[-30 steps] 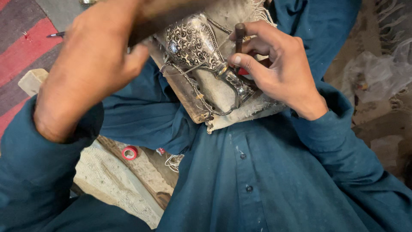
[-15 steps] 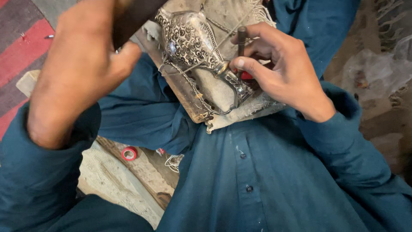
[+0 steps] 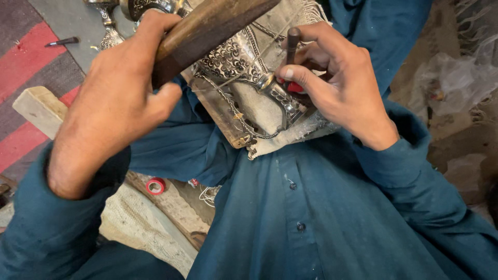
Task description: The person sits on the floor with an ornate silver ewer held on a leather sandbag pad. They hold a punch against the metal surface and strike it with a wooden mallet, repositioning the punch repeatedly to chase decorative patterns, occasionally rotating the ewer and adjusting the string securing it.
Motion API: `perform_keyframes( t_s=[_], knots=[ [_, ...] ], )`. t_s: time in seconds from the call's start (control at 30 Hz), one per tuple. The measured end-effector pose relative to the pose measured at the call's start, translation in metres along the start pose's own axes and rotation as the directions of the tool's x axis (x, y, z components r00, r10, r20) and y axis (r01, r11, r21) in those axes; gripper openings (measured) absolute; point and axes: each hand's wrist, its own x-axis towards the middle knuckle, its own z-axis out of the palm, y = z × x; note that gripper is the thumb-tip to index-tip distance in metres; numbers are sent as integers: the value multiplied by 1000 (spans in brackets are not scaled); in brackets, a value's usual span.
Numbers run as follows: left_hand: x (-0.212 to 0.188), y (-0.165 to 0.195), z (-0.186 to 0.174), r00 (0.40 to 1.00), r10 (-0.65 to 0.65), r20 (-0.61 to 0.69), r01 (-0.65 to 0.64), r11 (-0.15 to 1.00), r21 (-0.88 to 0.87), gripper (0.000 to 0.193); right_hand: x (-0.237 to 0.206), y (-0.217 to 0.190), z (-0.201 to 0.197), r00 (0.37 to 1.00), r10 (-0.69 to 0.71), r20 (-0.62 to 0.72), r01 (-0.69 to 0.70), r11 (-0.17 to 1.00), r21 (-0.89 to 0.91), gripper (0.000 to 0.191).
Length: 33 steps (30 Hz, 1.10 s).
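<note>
Presently, one ornate silver-coloured metal vessel with chased scrollwork (image 3: 236, 65) lies on one pale, frayed-edged board with a brown wooden rim (image 3: 290, 136) across the lap, just under the fingertips of the right hand (image 3: 337, 88).

Right hand: thumb and fingers pinched narrow round one slim dark steel punch (image 3: 293, 44), held upright, its tip hidden behind the fingers near the vessel's beaded band. Something small and red shows between the fingers; what it is cannot be told.

Left hand (image 3: 111, 106): fingers wrapped tight round one thick brown wooden hammer handle (image 3: 207, 31), raised above the vessel; the head lies out of view.

State of work, as a judgement: the upper body already carries dense relief pattern; the lower area nearest the right fingers looks plainer, so patterning seems part-finished.

Elsewhere, counted:
- One small red ring (image 3: 154, 185), well below the left wrist.
- One pale wooden block (image 3: 39, 109), beside the left forearm.
- One small dark tool (image 3: 61, 41) on the red-striped mat (image 3: 31, 57), beyond the left knuckles.
- Further silver-coloured metal pieces (image 3: 109, 26), at least two, above the left fingers.
</note>
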Motion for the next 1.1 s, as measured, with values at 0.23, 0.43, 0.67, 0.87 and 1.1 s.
perform_keyframes(
  t_s=[0.23, 0.43, 0.67, 0.87, 1.1],
  knots=[
    [3, 12, -10, 994, 95, -49, -86, 982, 170, 61, 1, 5, 1, 998, -62, -16, 62, 998, -2, 36],
    [14, 16, -14, 997, 57, -45, -57, 998, 12, 62, 1, 8, 2, 999, -28, -30, 28, 999, 16, 34],
    [14, 10, -17, 986, 164, -16, -156, 958, 242, 57, 1, 9, 2, 1000, -21, -19, 22, 999, 34, 33],
    [17, 7, -18, 980, 186, -72, -158, 945, 285, 44, 1, 11, 2, 997, -70, -16, 70, 998, 6, 34],
    [16, 2, -18, 963, 245, -109, -208, 941, 267, 46, 1, 9, 2, 1000, -18, -24, 19, 999, 26, 35]
  ],
)
